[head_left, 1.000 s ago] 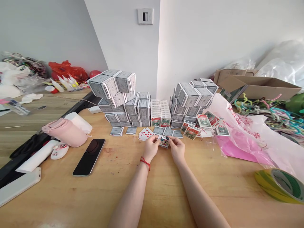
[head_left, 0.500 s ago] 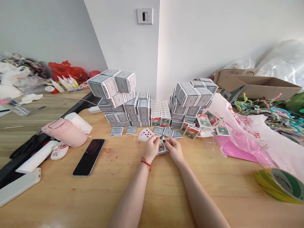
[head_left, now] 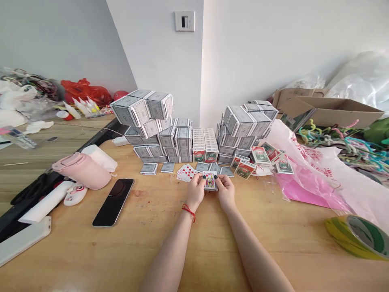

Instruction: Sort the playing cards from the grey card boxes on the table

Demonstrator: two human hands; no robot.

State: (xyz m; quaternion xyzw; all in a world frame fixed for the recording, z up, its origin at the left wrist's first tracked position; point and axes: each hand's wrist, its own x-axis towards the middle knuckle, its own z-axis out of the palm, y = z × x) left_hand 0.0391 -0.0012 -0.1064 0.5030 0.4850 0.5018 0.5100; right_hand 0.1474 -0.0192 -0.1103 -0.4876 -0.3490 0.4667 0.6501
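Between my two hands is a playing card (head_left: 209, 180) with a face figure, turned face up. My left hand (head_left: 196, 190) pinches its left side, a red string bracelet (head_left: 189, 211) on that wrist. On the opposite side, my right hand (head_left: 226, 190) grips the card with thumb and fingers. A patterned card edge shows just under it; whether it belongs to the same bundle I cannot tell. Just beyond my left hand lie fanned red diamond cards (head_left: 186, 172). Small face-down card piles (head_left: 203, 167) lie behind my hands.
Tall stacks of grey-backed cards (head_left: 142, 107) stand at the back left, others (head_left: 243, 119) at the back right. Card boxes (head_left: 204, 142) stand between them. A phone (head_left: 114, 202), pink bottle (head_left: 85, 170) and tape roll (head_left: 358, 235) lie around the table (head_left: 146, 255).
The face card now shows upright and fully between my hands, where it was tilted and partly covered before. My hands have moved slightly apart.
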